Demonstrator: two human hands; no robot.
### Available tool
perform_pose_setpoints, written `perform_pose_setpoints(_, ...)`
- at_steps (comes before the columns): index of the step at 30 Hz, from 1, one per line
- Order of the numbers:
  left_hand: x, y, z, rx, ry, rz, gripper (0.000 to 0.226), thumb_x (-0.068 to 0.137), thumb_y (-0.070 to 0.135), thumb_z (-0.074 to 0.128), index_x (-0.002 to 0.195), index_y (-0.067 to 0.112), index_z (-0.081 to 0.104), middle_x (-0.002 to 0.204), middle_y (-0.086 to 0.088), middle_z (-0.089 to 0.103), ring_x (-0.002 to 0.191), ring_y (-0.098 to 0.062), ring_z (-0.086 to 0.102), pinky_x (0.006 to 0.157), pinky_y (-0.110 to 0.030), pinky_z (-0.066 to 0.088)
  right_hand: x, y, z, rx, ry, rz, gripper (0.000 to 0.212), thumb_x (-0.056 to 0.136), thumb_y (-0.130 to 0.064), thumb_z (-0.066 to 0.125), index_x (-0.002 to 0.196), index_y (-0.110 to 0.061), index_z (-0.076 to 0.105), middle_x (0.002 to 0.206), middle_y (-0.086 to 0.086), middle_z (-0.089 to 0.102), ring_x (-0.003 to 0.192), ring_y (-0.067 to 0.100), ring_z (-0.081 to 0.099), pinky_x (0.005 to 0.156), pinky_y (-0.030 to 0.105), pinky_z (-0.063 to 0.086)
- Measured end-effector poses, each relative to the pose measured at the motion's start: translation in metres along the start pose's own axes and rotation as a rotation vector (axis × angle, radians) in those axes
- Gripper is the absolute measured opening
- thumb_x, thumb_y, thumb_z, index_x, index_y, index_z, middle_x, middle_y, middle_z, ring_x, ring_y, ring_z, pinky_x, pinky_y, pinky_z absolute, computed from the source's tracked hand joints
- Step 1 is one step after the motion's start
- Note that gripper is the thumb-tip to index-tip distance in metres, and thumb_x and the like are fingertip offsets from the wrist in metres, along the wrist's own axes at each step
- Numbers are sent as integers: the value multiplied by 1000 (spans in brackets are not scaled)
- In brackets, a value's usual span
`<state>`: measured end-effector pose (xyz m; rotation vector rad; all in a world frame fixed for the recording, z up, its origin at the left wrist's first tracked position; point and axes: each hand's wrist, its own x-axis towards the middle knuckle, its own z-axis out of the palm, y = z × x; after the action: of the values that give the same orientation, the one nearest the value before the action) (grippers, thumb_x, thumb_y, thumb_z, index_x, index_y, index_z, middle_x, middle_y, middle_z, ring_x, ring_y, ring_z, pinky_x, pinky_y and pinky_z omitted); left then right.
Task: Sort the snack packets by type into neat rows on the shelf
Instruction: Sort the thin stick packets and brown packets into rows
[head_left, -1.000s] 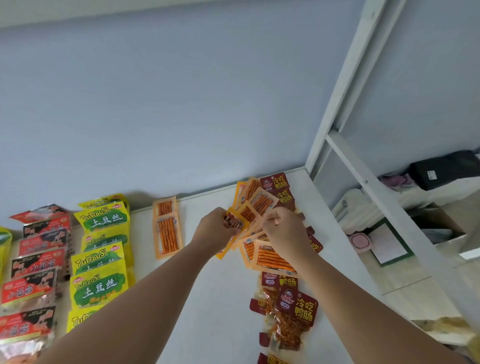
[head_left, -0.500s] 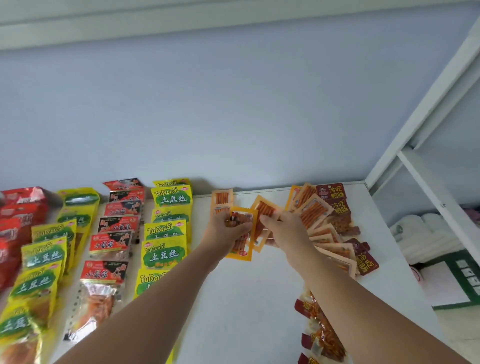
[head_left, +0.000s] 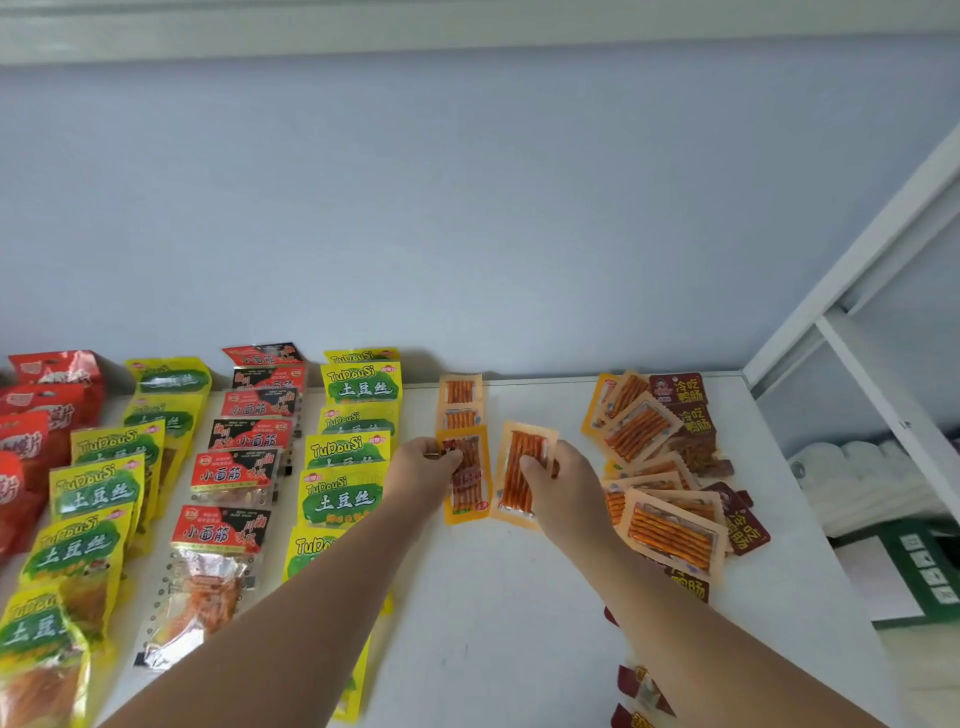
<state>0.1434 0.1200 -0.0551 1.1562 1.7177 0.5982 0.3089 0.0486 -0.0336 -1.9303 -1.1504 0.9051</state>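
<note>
Facing "TuDouSi" packets (head_left: 362, 387), shelf-bound (head_left: 498, 597)

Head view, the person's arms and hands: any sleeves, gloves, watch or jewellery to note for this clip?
Both forearms are bare for as far as the frame shows, with no sleeve edge in view. The left hand and the right hand are ungloved. No watch, wristband or bracelet shows on either wrist, and no ring is visible, though the fingers are partly hidden.

The white shelf (head_left: 509, 623) carries rows running back to the wall: red packets (head_left: 36, 415) far left, yellow-green TuDouSi packets (head_left: 98, 488), red-black packets (head_left: 234, 475), more TuDouSi (head_left: 345, 499), orange stick packets (head_left: 460, 391), and a loose mixed pile (head_left: 670, 467) at right.
</note>
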Motion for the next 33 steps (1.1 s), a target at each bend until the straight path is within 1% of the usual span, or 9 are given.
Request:
perform_pose_setpoints(6,12,0,5,115,-18,41,6,90,25,74,88,19,73,81,3,77,77,-19,75,73,-39,63,-11,11,11,37,-147,60,15,94,-23,63,80,-18,61,71,-4,62,54,0,59,45,11,38)
perform_pose_setpoints(10,16,2,5,207,-19,44,16,96,26,64,89,15,74,79,-1,75,72,-20,72,60,-29,54,-12,12,21,15,-175,101,10,90,-29,67,92,-19,64,82,-1,68,63,4,63,42,10,38)
perform_pose_setpoints(13,14,5,2,274,-15,39,28,100,22,50,83,14,71,69,2,67,57,-14,60,44,-20,36,-10,10,31,-41,-192,109,12,90,-32,67,91,-21,61,86,-3,68,73,7,64,49,14,38)
perform_pose_setpoints(16,12,7,-3,315,-12,39,27,100,18,47,79,15,64,66,1,61,55,-14,53,46,-22,31,-8,7,39,-70,-213,102,14,92,-32,65,96,-19,62,90,-2,68,80,12,65,57,22,41)
perform_pose_setpoints(18,11,7,-8,326,-11,48,26,99,15,46,77,13,58,66,-1,57,55,-15,50,47,-23,31,-6,6,44,-105,-220,93,12,95,-31,62,98,-20,61,91,-3,66,79,9,63,56,19,40)
perform_pose_setpoints(20,9,8,-11,342,-25,67,24,100,15,46,83,10,62,69,-2,59,57,-16,51,47,-23,32,-4,6,47,-133,-226,89,4,97,-24,56,97,-21,59,90,-3,64,74,4,60,53,16,38)
perform_pose_setpoints(24,6,5,-15,382,-50,94,23,101,16,47,87,13,65,69,2,59,56,-11,52,45,-23,32,-6,3,49,-103,-244,68,27,95,-12,42,102,-22,66,95,-3,69,85,12,66,64,21,49)
perform_pose_setpoints(28,3,2,-18,360,-87,114,24,102,19,46,104,16,70,81,1,70,61,-9,59,44,-20,38,-12,3,50,-52,-210,58,31,92,-7,43,100,-24,67,91,-7,68,77,5,62,49,9,38)
perform_pose_setpoints(33,-6,0,-21,293,-130,134,31,102,21,47,129,21,63,101,4,71,84,-15,69,64,-29,53,-25,6,48,-81,-161,60,29,96,-13,50,123,-17,59,117,-2,62,109,15,59,74,17,43)
